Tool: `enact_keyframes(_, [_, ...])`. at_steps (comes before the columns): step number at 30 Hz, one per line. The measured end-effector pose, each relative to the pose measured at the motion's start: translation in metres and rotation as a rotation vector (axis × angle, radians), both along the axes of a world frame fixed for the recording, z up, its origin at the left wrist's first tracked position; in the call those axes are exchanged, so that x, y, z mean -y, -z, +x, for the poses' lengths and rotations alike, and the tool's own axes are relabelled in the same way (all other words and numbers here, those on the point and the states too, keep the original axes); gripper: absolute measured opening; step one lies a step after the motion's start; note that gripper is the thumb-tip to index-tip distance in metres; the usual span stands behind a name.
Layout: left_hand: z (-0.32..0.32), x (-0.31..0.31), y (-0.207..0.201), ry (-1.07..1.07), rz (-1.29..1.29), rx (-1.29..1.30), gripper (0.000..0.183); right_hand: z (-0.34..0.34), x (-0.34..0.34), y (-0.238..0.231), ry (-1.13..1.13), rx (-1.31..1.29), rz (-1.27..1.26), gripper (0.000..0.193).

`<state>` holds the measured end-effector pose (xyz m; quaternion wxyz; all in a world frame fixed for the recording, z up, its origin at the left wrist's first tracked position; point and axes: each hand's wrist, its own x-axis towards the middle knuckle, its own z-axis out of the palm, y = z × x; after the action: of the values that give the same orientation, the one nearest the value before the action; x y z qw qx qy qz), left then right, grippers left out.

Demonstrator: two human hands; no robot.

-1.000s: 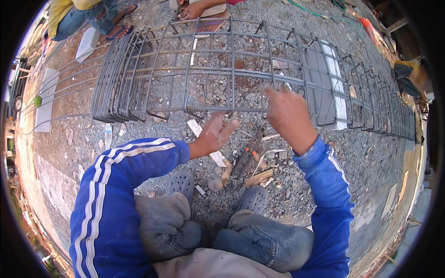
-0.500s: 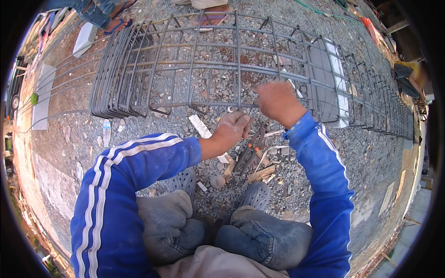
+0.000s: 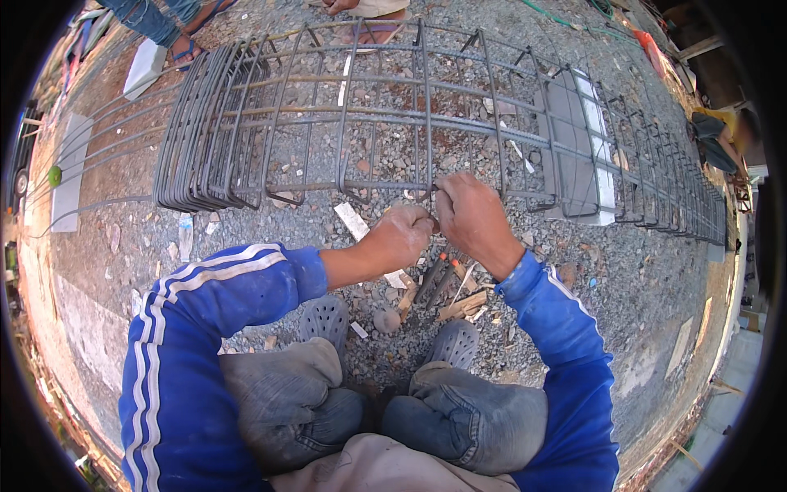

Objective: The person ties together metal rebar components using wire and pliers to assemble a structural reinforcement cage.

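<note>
A long rebar cage [image 3: 424, 123] of grey steel bars and square stirrups lies across the ground before me. At its near lower bar, my left hand [image 3: 400, 239] is closed in a pinch just below a stirrup corner. My right hand [image 3: 475, 217] is closed too, its fingertips meeting the left ones and close against the bar. Whatever is between the fingers is too small or hidden to make out. Below the hands, a pair of pliers or cutters with dark, orange-tipped handles [image 3: 431, 277] lies on the gravel; its head is hidden by my right hand.
Bunched stirrups [image 3: 201, 135] crowd the cage's left end. Pale blocks [image 3: 146, 70] and a grey slab [image 3: 570, 139] lie by or under the bars. Wood scraps [image 3: 463, 306] and a white strip [image 3: 352, 221] litter the gravel. Other people's feet [image 3: 184, 51] stand beyond the cage.
My right hand has come down and left to meet my left hand, covering the tool's head. The left hand has shifted slightly left and down. Another person's hand now shows at the top edge.
</note>
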<state>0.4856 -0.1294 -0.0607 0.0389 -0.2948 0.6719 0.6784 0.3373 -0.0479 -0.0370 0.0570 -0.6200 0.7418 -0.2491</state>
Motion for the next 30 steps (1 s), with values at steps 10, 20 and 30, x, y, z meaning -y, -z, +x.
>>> enact_keyframes(10, [-0.009, 0.064, -0.027, 0.372, -0.251, -0.081, 0.023, 0.010, 0.001, 0.003, 0.062, 0.049, 0.003, 0.010])
enact_keyframes(20, [-0.042, 0.108, -0.019, 0.440, -0.823, 0.013, 0.027, 0.008, 0.002, 0.010, 0.141, 0.199, -0.064, 0.018])
enact_keyframes(30, [-0.047, 0.107, 0.013, 0.618, -0.900, -0.278, 0.033, 0.017, 0.003, 0.018, 0.112, 0.122, -0.166, 0.010])
